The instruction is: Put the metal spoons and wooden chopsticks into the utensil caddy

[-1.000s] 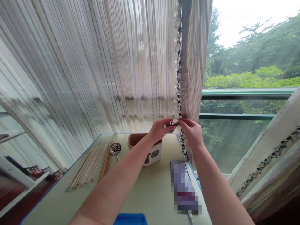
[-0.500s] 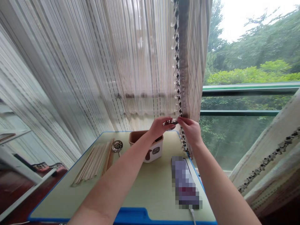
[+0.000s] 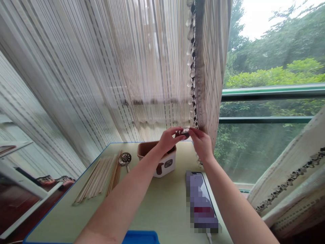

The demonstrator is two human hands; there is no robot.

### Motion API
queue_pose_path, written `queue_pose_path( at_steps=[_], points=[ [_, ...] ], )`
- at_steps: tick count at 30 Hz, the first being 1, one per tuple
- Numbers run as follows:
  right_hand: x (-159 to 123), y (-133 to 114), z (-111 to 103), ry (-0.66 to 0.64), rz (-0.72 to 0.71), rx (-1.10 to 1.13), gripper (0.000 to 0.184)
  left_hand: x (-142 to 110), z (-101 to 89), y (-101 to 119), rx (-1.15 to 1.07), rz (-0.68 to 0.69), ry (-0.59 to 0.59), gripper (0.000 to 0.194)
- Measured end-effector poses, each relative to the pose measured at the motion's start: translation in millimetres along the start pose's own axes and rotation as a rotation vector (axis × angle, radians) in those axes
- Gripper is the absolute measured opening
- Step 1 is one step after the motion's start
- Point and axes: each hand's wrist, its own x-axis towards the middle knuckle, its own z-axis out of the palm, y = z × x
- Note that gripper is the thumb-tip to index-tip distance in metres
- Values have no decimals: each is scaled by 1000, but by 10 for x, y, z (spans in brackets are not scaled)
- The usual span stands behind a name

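Observation:
My left hand [image 3: 169, 139] and my right hand [image 3: 201, 142] meet above the far end of the table, fingertips pinched together on the beaded trim [image 3: 184, 133] of the striped curtain [image 3: 142, 67]. The trim is a string of dark and clear beads running down the curtain's edge [image 3: 193, 78]. Both hands hover just over a white tub with a brown rim [image 3: 162, 161].
On the pale green table [image 3: 157, 206] lie a bundle of wooden sticks [image 3: 101, 176], a small metal strainer [image 3: 125, 158], a phone with a cable [image 3: 201, 201] and a blue object [image 3: 141, 236] at the near edge. A window with green railing [image 3: 269, 91] is at right; another curtain [image 3: 291, 179] hangs lower right.
My hands have shifted slightly left and closer together on the trim. The view tilted a little; nothing on the table moved.

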Motion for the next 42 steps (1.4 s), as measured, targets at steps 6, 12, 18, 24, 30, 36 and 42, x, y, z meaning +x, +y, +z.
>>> queue_pose_path(
  at_steps=[6, 12, 18, 24, 30, 36, 42],
  points=[
    [64, 125, 60, 10, -37, 1, 39, -21, 24, -59, 2, 24, 31, 39],
    [55, 94, 82, 17, -39, -39, 39, -69, 24, -68, -63, -58, 46, 47],
    [28, 60, 60, -28, -13, -9, 43, -98, -137, 58, 178, -89, -34, 55],
    [56, -27, 36, -49, 21, -19, 45, -148, -237, 83, 508, -82, -75, 22],
    [15, -84, 27, -81, 55, -16, 49, -213, -216, 32, 528, -91, -54, 20],
    [-22, -123, 28, -58, 52, -69, 49, -253, -224, 32, 571, -113, -70, 20],
    [-39, -92, 41, -71, 53, -62, 53, -255, -215, 43, 632, -132, -98, 20]
  ],
)
